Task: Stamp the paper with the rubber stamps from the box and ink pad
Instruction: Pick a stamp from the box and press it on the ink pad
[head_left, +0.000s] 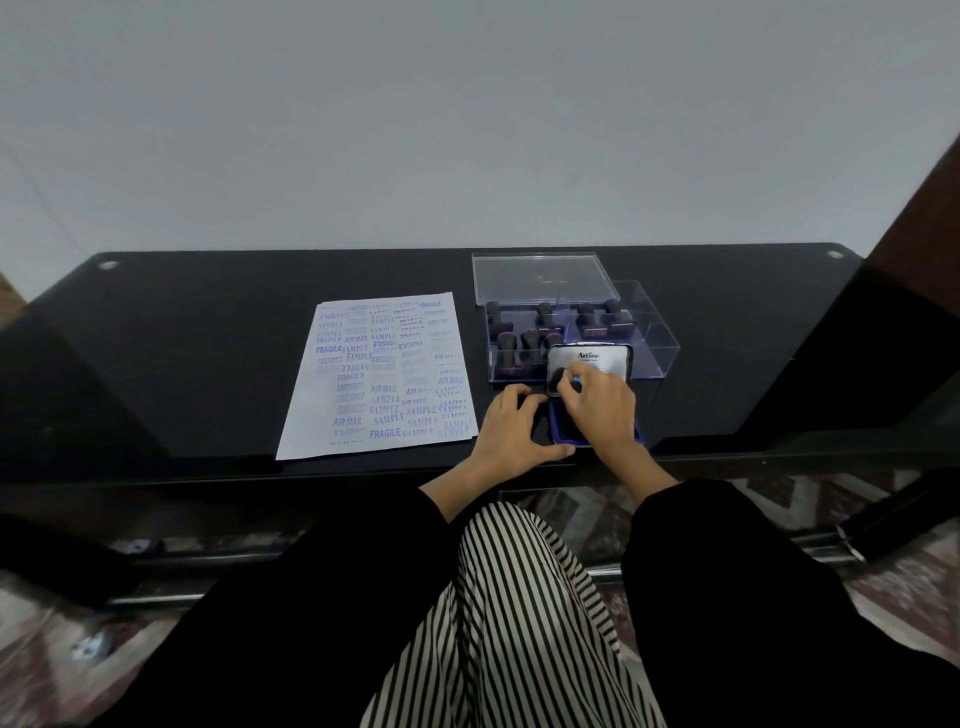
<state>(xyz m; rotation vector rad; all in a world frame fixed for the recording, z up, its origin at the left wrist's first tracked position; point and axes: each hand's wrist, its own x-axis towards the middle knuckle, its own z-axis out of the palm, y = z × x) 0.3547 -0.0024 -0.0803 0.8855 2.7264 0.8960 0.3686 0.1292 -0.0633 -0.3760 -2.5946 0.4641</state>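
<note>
A white paper (382, 374) covered in blue stamped words lies on the black table (208, 338). To its right sits a clear plastic box (649, 338) holding several black-handled rubber stamps (506, 345). In front of the box is an open blue ink pad (563, 434), its silver lid (592, 358) raised. My right hand (597, 400) grips a black stamp handle (558, 378) over the pad. My left hand (511, 426) rests on the table against the pad's left edge, with its fingertips and thumb touching the case.
The box's clear lid (540, 278) leans behind the box. The table's front edge runs just below my hands. A dark brown post (914, 223) stands at the right. Patterned floor shows under the glass tabletop.
</note>
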